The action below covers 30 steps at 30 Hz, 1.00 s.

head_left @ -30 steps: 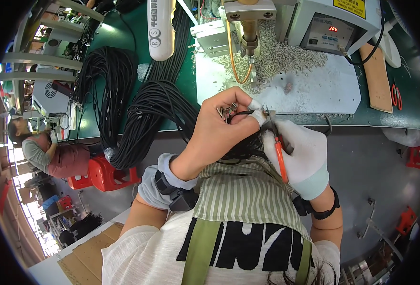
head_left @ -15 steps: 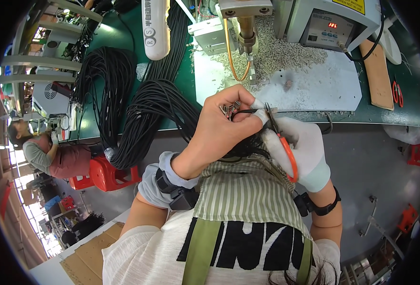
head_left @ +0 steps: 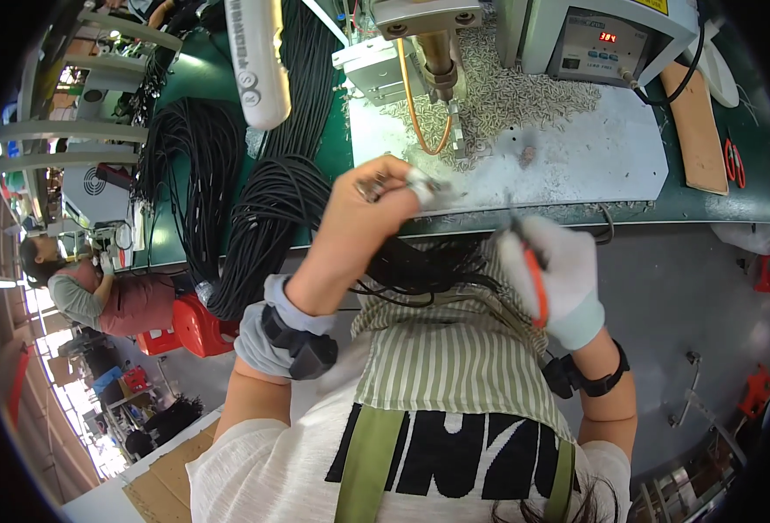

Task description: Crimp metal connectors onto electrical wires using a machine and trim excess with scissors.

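My left hand (head_left: 363, 209) is curled over the front edge of the white board (head_left: 568, 174), with white covers on its thumb and fingertip. Small silvery metal pieces (head_left: 369, 186) show within its bent fingers; the fingertips are smeared by motion. To the right, and apart from it, my right hand (head_left: 559, 270) in a white glove is closed round scissors with an orange-red handle (head_left: 537, 292). Their blades point up toward the board and are blurred. Below and between the hands, a bunch of black cables (head_left: 428, 266) lies over the striped apron (head_left: 454, 349).
A press-like machine (head_left: 437, 65) stands over a heap of small metal pieces (head_left: 524, 109). Right of it are a control box (head_left: 607, 48), a brown board (head_left: 694, 131) and other scissors (head_left: 733, 163). Thick cable bundles (head_left: 267, 209) hang off the table; a person (head_left: 97, 288) sits far left.
My hands have come apart: the left has moved left, off the scissors' blades. My right hand has shifted slightly, still gripping the scissors. The cable between the left fingertips no longer shows.
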### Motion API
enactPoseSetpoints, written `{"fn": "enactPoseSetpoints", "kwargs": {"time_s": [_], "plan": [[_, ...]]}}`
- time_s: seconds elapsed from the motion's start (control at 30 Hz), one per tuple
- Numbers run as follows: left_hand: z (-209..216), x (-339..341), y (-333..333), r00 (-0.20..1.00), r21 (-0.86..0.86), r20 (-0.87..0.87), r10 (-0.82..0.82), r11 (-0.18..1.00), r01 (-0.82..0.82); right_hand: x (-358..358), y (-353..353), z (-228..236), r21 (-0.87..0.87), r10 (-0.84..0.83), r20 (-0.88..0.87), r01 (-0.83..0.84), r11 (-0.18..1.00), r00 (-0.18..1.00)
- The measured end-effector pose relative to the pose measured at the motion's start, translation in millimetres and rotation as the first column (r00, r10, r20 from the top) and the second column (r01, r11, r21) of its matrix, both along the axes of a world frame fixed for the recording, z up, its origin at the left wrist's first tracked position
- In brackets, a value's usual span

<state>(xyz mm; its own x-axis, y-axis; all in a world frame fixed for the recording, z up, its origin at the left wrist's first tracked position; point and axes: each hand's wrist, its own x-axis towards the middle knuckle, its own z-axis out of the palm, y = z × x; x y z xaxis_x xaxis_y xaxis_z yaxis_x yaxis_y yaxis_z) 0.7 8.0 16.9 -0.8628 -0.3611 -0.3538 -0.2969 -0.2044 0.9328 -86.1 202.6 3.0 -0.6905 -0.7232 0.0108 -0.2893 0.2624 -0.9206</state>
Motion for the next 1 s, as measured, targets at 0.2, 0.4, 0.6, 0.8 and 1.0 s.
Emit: {"fn": "enactPoseSetpoints", "kwargs": {"time_s": [0.2,0.4,0.6,0.8,1.0], "plan": [[-19,-30,-39,1.000,0.253,0.017,0.024,0.967,-0.028,-46,-33,11,0.001,0.001,0.398,-0.002,1.000,0.917],[-25,-54,-45,1.000,0.206,0.009,-0.003,0.979,0.001,-84,-71,-2,-0.051,0.119,0.443,-0.107,0.993,0.889],[-10,-67,-57,0.974,-0.073,0.088,-0.210,0.974,0.216,-88,-77,-5,-0.092,0.147,0.568,-0.115,0.989,0.810],[-15,-67,-51,0.986,-0.359,0.004,-0.168,0.920,0.158,-89,-79,-6,-0.071,0.153,0.498,-0.136,0.988,0.853],[-17,-61,-50,0.987,-0.219,0.028,-0.160,0.962,0.162,-88,-78,-17,-0.125,0.168,0.450,-0.125,0.984,0.877]]}}
